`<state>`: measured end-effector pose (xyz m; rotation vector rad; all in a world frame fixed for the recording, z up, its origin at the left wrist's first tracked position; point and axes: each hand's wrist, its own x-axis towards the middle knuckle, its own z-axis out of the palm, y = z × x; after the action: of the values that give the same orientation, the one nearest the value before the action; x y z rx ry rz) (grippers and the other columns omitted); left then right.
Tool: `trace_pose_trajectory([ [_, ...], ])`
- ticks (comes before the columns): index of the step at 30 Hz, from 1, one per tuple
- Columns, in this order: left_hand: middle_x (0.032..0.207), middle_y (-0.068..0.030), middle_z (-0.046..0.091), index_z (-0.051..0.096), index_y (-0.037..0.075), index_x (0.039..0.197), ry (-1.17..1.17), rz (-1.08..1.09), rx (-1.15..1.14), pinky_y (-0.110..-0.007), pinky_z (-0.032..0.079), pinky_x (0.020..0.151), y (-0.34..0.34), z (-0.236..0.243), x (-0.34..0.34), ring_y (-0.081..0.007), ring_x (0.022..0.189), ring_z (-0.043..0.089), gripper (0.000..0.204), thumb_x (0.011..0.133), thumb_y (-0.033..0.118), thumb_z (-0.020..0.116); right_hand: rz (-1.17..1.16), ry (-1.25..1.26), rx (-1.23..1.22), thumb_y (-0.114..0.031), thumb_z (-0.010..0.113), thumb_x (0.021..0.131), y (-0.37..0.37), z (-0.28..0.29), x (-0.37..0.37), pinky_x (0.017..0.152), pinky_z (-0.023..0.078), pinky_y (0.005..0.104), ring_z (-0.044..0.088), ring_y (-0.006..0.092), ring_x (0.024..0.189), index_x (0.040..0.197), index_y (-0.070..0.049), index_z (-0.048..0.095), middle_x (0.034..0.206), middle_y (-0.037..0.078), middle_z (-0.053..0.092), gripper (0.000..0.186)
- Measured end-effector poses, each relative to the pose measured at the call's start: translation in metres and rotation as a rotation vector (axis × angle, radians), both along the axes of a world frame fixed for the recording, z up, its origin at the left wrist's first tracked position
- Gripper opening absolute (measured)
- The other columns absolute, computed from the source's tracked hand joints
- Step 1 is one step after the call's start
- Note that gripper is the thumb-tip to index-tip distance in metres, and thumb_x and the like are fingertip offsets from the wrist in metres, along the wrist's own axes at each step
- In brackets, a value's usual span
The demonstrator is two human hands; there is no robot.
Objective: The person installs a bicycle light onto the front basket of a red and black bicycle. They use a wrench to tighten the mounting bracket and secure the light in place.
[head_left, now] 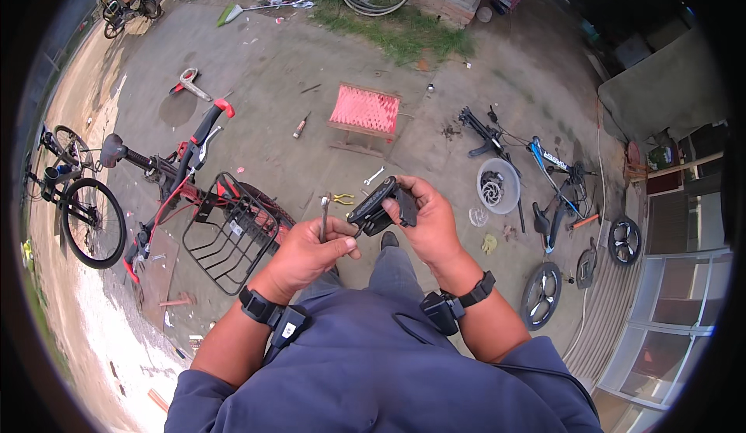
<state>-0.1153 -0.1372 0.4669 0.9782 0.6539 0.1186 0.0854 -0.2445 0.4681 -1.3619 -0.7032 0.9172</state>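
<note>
My left hand (311, 248) is closed around a metal wrench (324, 217) that stands up between thumb and fingers. In front of my chest, my right hand (432, 227) grips a black bicycle pedal (374, 201) from its right side. The thumb and fingertips of my left hand come close to the pedal's short axle end; whether they touch it I cannot tell. On the ground beyond my hands lie yellow-handled pliers (342, 199) and a second wrench (374, 176).
A red bicycle with a black basket (231, 231) stands at my left. Ahead is a pink-topped stool (365, 110), with a small bottle (301, 125) nearby. To the right are a tub of parts (509, 197), a blue bicycle frame (553, 161) and loose wheels (541, 296).
</note>
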Motion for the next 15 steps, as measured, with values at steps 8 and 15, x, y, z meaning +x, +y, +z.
trace_pose_trajectory([
  [8, 0.085, -0.0070, 0.071, 0.065, -0.003, 0.113, 0.039, 0.150, 0.001, -0.021, 0.038, 0.052, -0.001, -0.007, 0.073, -0.0038, 0.058, 0.048, 0.022, 0.097, 0.012, 0.069, 0.310, -0.028, -0.044, -0.003, 0.074, 0.094, 0.029, -0.018, 0.096, 0.095, 0.052, 0.0277, 0.063, 0.0109, 0.109, 0.135, 0.002, 0.057, 0.120, 0.005, 0.067, 0.044],
  [15, 0.080, -0.0040, 0.066, 0.067, -0.002, 0.111, 0.050, 0.350, -0.066, -0.021, 0.036, 0.051, -0.001, 0.000, 0.116, -0.0048, 0.057, 0.048, 0.019, 0.096, 0.010, 0.069, 0.847, 0.489, -0.026, -0.012, 0.082, 0.087, 0.050, -0.004, 0.193, 0.110, 0.047, 0.0364, 0.052, 0.0208, 0.136, 0.156, 0.001, 0.034, 0.143, 0.010, 0.053, 0.086],
])
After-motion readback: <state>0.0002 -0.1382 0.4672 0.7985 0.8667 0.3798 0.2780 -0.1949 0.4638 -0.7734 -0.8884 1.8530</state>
